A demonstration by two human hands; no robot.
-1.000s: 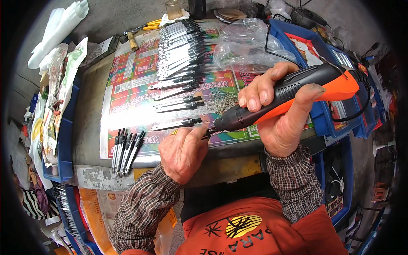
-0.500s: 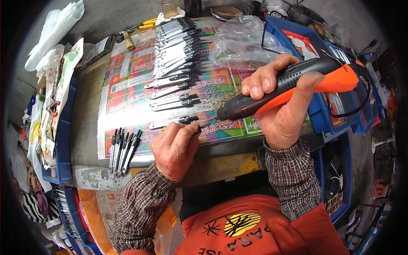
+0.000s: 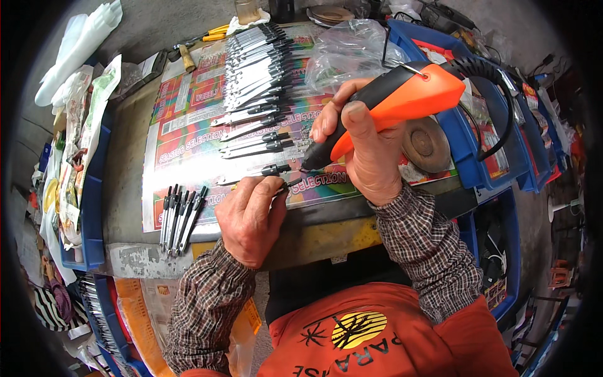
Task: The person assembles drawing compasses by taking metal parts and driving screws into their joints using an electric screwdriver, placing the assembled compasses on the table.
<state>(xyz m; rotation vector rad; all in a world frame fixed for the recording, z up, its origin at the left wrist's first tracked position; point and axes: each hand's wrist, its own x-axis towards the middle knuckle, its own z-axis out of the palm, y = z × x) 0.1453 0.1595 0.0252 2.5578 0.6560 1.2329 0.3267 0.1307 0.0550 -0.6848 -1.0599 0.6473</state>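
My right hand (image 3: 372, 147) is wrapped round an orange-and-black electric screwdriver (image 3: 411, 97), tilted with its dark nose down near the printed sheet (image 3: 188, 141). Pinched in my left hand (image 3: 250, 220) is a slim silver-and-black piece (image 3: 290, 183), maybe a drawing compass; my fingers hide most of it. Just beyond those fingers lies a similar piece (image 3: 274, 170). A long row of such silver pieces with black ends (image 3: 254, 75) runs away up the sheet. At the near left a small bunch of them (image 3: 182, 217) lies side by side.
Blue bins (image 3: 440, 50) line the right side, with a coiled black cord (image 3: 502, 81) hanging before them. A round brown disc (image 3: 428, 144) sits by my right wrist. Clear plastic bags (image 3: 348, 50) lie at the back. Another blue bin (image 3: 94, 201) stands left.
My right hand has swung the screwdriver left and tipped it steeper, its nose now close to my left fingers. The brown disc has come into sight. My left hand has shifted slightly left.
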